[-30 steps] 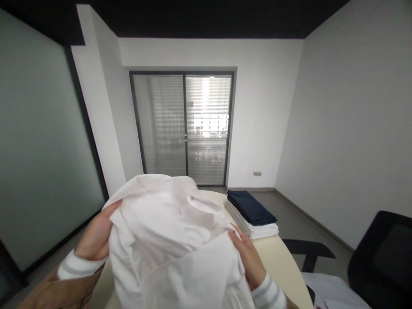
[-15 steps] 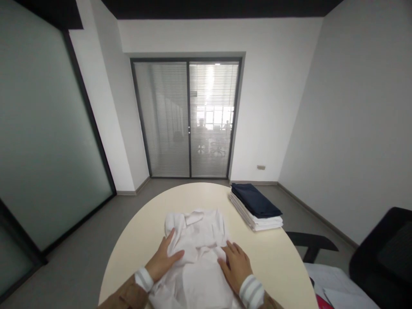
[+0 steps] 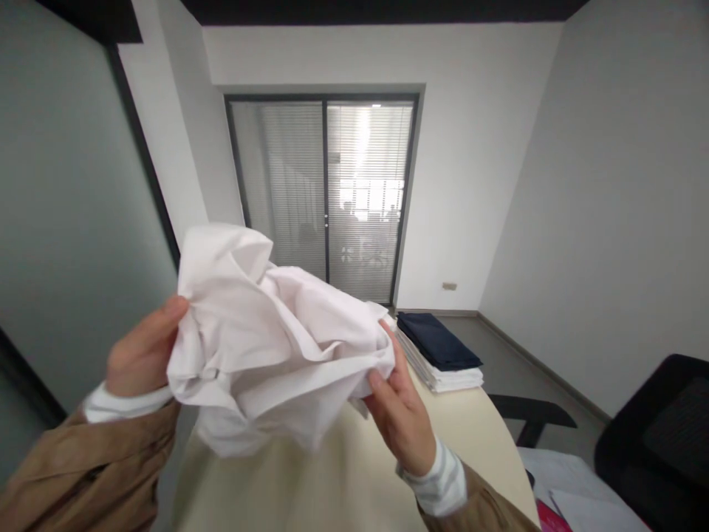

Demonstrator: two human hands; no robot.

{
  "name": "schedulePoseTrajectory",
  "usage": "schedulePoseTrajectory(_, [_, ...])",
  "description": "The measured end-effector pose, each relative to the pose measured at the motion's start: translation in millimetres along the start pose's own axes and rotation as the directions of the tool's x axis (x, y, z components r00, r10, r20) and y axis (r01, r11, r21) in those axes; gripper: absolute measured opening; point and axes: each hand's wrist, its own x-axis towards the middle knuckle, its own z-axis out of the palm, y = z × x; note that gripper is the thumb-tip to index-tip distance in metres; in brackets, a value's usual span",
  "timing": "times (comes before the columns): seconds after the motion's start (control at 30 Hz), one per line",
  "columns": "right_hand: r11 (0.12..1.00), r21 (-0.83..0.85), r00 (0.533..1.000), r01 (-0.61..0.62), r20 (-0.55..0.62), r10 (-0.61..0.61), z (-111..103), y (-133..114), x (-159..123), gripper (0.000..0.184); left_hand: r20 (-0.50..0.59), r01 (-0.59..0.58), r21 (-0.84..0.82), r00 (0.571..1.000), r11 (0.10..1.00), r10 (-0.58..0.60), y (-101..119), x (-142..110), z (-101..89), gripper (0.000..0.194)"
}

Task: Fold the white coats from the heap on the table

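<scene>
A crumpled white garment (image 3: 277, 332), likely a shirt, hangs bunched in the air above the round table (image 3: 354, 488). At its left side, my left hand (image 3: 147, 347) grips the cloth, most of its fingers hidden behind the folds. My right hand (image 3: 402, 410) pinches the right end, thumb in front and fingers behind. Loose folds droop between the two hands, blurred along the bottom. To the right of my right hand lies a stack of folded white cloth (image 3: 443, 380) with a folded navy cloth (image 3: 437, 340) on top.
A black office chair (image 3: 659, 436) stands at the right, its armrest (image 3: 532, 410) close to the table's edge. Papers (image 3: 581, 480) and a red item (image 3: 551, 517) lie low beside it. Beyond the table is a glass door with blinds (image 3: 365, 185); frosted glass (image 3: 83, 222) borders the left.
Both hands have lifted the white garment off the tabletop and spread apart, the left hand moving up and leftward. The cloth went from lying flat to hanging bunched. The stack stays put.
</scene>
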Motion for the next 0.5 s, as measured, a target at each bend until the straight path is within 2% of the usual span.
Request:
schedulePoseTrajectory(0.03, [1.000,-0.008,0.997,0.020,0.075,-0.019,11.4,-5.0,2.9,0.084,0.048,-0.036,-0.001,0.998,0.999,0.036,10.9,5.5,2.2,0.083])
schedulePoseTrajectory(0.07, [0.999,-0.027,0.988,0.031,0.154,-0.026,19.3,-6.7,6.8,0.087,0.191,-0.110,0.046,0.977,0.993,0.099,16.9,10.1,8.6,0.086])
schedulePoseTrajectory(0.13, [0.986,-0.158,0.957,0.055,0.290,-0.007,20.4,0.5,18.5,0.084,0.399,-0.294,0.191,0.895,0.936,0.200,12.3,16.0,31.6,0.093])
schedulePoseTrajectory(0.17, [0.959,-0.271,0.945,0.082,0.326,0.011,12.1,8.5,26.3,0.077,0.499,-0.360,0.228,0.841,0.905,0.209,1.6,16.3,45.8,0.092])
schedulePoseTrajectory(0.2, [0.903,-0.413,0.948,0.118,0.319,0.022,-2.3,18.5,35.2,0.066,0.628,-0.401,0.240,0.758,0.884,0.173,-14.0,14.3,59.9,0.086])
schedulePoseTrajectory(0.23, [0.818,-0.552,0.966,0.162,0.259,-0.017,-22.4,29.5,44.5,0.053,0.746,-0.409,0.250,0.659,0.877,0.095,-33.7,9.7,72.4,0.079])
schedulePoseTrajectory(0.27, [0.702,-0.692,0.980,0.169,0.192,-0.047,-47.0,40.6,53.6,0.044,0.812,-0.395,0.279,0.583,0.875,0.004,-56.1,2.4,82.5,0.073])
schedulePoseTrajectory(0.3, [0.568,-0.813,0.991,0.129,0.122,-0.051,-74.8,50.9,61.8,0.040,0.820,-0.365,0.349,0.564,0.863,-0.094,-79.9,-7.5,89.4,0.070])
schedulePoseTrajectory(0.33, [0.420,-0.906,0.998,0.055,0.038,-0.050,-104.1,60.0,68.6,0.037,0.804,-0.336,0.443,0.560,0.831,-0.202,-103.6,-19.6,93.3,0.077])
schedulePoseTrajectory(0.37, [0.269,-0.963,0.997,-0.030,-0.048,-0.059,-133.4,67.7,73.5,0.039,0.771,-0.301,0.549,0.544,0.780,-0.332,-126.2,-33.4,94.5,0.092])
schedulePoseTrajectory(0.4, [0.131,-0.984,0.986,-0.125,-0.138,-0.093,-161.1,74.0,76.5,0.046,0.717,-0.262,0.637,0.546,0.725,-0.432,-146.9,-48.2,93.9,0.103])
schedulePoseTrajectory(0.47, [-0.071,-0.935,0.929,-0.347,-0.332,-0.166,-207.1,82.8,77.3,0.060,0.622,-0.205,0.753,0.532,0.625,-0.575,-180.6,-77.7,90.2,0.120])
schedulePoseTrajectory(0.5, [-0.129,-0.894,0.899,-0.430,-0.410,-0.157,-224.0,85.3,76.1,0.061,0.595,-0.210,0.778,0.549,0.592,-0.587,-193.8,-91.0,88.3,0.120])
